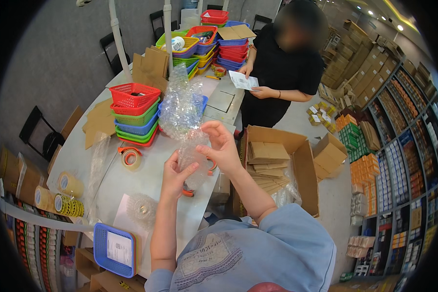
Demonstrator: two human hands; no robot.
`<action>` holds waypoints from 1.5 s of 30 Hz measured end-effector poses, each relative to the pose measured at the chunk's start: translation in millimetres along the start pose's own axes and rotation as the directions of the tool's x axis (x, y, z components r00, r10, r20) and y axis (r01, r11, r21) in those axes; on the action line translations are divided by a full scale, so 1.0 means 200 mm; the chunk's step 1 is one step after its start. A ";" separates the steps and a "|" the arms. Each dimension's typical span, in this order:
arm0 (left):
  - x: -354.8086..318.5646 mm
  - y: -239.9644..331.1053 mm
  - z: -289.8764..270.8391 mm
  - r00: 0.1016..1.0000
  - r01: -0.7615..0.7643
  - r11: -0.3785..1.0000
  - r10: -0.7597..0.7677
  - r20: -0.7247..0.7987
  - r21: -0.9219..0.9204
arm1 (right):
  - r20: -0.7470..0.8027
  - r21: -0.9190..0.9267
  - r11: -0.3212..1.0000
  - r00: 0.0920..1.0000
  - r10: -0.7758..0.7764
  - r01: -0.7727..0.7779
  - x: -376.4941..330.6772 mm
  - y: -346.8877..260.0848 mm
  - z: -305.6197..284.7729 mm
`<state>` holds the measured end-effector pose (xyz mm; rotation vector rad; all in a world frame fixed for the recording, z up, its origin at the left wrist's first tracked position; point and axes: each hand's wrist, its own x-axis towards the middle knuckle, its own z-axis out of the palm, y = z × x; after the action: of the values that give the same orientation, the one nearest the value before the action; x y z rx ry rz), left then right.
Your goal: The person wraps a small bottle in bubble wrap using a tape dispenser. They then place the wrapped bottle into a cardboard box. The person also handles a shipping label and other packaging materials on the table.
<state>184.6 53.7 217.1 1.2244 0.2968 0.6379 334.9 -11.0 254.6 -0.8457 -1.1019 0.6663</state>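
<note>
Bubble wrap (182, 109) hangs between my hands over the table, its long loose end reaching up past the stacked baskets. My left hand (175, 174) grips the lower, bunched part, thumb across its front. Against the right side of the same wrap, my right hand (221, 148) has its fingers curled and its thumb pressed on the plastic. Whether something lies inside the wrap, I cannot tell. An orange tape dispenser (130, 159) with a clear roll lies to the left. Nearer me, a bubble-wrapped bundle (142, 210) rests on a white sheet.
Stacked coloured baskets (135, 100) stand ahead. A blue basket (98, 243) holding a printed sheet sits at the near left, below several tape rolls (69, 204). An open carton (306, 180) of flat cardboard stands right. A person (292, 58) in black holds a paper across the table.
</note>
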 end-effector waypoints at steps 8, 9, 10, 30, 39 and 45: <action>-0.06 -0.15 -0.05 0.908 0.358 0.726 -0.122 0.401 -0.588 | -0.054 0.270 0.960 0.995 0.086 -0.069 -0.02 -0.05 -0.03; -0.05 -0.15 -0.04 0.926 0.289 0.790 -0.088 0.366 -0.541 | -0.038 0.182 0.979 0.994 0.101 -0.093 -0.01 -0.02 -0.06; -0.04 -0.16 -0.04 0.944 0.222 0.845 -0.060 0.326 -0.487 | -0.022 0.099 0.988 0.992 0.125 -0.122 -0.01 0.00 -0.07; -0.04 -0.07 0.03 0.999 -0.009 0.929 0.026 0.041 -0.371 | -0.135 -0.105 0.918 0.920 0.368 -0.383 -0.04 0.10 -0.05; 0.01 -0.17 -0.04 0.986 0.153 0.669 -0.054 0.158 -0.727 | 0.022 -0.084 0.926 0.929 0.370 -0.367 -0.04 0.12 -0.11; 0.04 -0.34 -0.04 0.958 0.272 0.470 -0.054 0.280 -0.840 | -0.012 -0.159 0.902 0.914 0.405 -0.402 -0.04 0.07 -0.12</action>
<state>207.3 50.7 152.0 0.2264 -0.1217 0.3727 354.0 -15.3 234.6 -1.2262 -1.0144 0.9422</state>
